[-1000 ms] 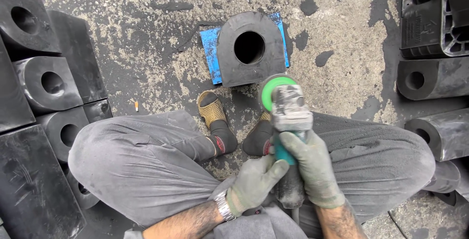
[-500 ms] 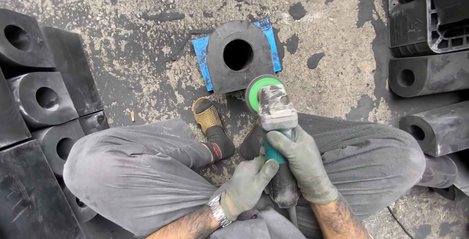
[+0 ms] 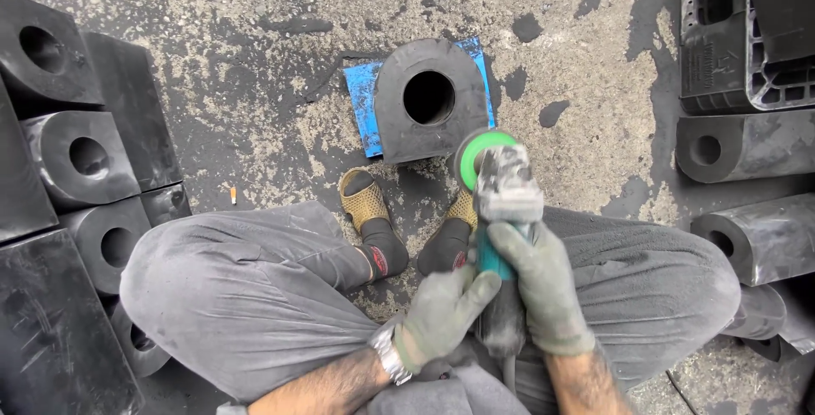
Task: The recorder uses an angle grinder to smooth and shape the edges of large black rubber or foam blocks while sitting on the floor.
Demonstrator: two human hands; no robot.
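Both gloved hands clamp a dusty teal-handled angle grinder with a green disc (image 3: 497, 194): the right hand (image 3: 543, 292) wraps its body, the left hand (image 3: 441, 313) grips lower, bent inward at the wrist. The disc sits just beside one black rubber block with a round hole (image 3: 429, 101), lying on a blue mat (image 3: 363, 114) on stained concrete ground (image 3: 255, 42). Roughly five similar blocks (image 3: 81, 156) are stacked at the left edge.

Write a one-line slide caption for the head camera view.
Seated person's gloved left hand and right hand grip an angle grinder near a black block with a round hole on blue sheet.
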